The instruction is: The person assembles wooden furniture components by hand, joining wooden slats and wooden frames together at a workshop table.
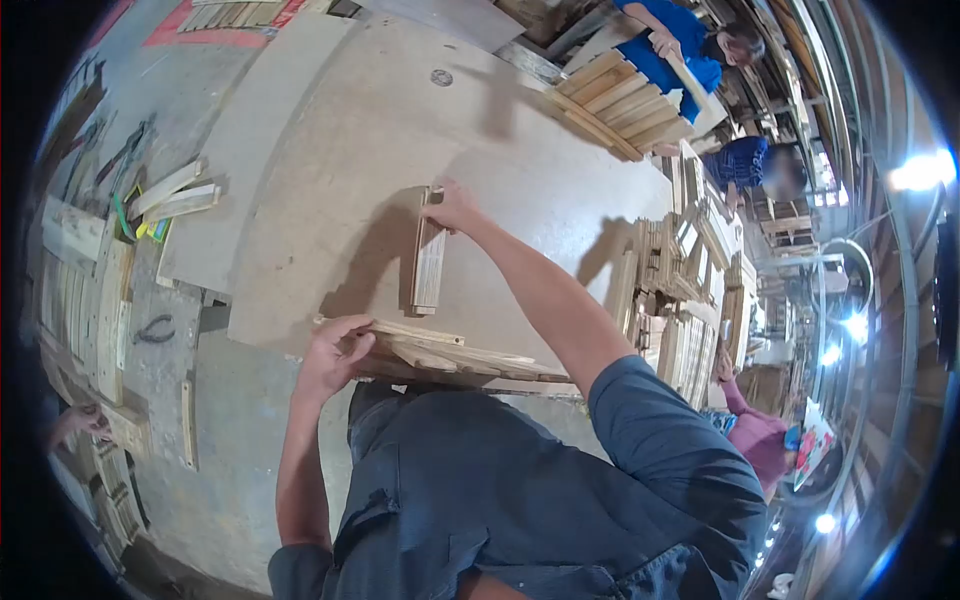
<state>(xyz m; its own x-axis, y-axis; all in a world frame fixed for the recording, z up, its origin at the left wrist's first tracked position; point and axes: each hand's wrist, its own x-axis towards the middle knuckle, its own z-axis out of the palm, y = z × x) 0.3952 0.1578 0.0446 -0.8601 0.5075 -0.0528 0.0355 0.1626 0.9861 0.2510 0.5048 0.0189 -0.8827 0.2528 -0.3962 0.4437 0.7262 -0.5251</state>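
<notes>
Fingers of the right hand (455, 207) are closed around the far end of the stack (429, 262), a bundle of narrow wooden strips on the table (330, 190). From where I watch, the stack's long axis runs nearly straight toward the person's body, one end at the right hand and the other pointing down at the near edge, leaning very slightly left as it comes. Its shadow falls to the left across the tabletop.

I see the left hand (335, 352) bent at the near edge, thumb and forefinger pinching the left end of the slats (450, 350). These lie crosswise in front of the waist, their long axis running left to right and dropping a little toward the right, some pieces fanned out. The stack's near end sits just beyond them, and I cannot tell whether the two touch.

To the right I have wood piles (680, 270) along the table. At the far right corner a co-worker (675, 50) in blue has a hand on a piece of wood by a slatted panel (620, 105).
</notes>
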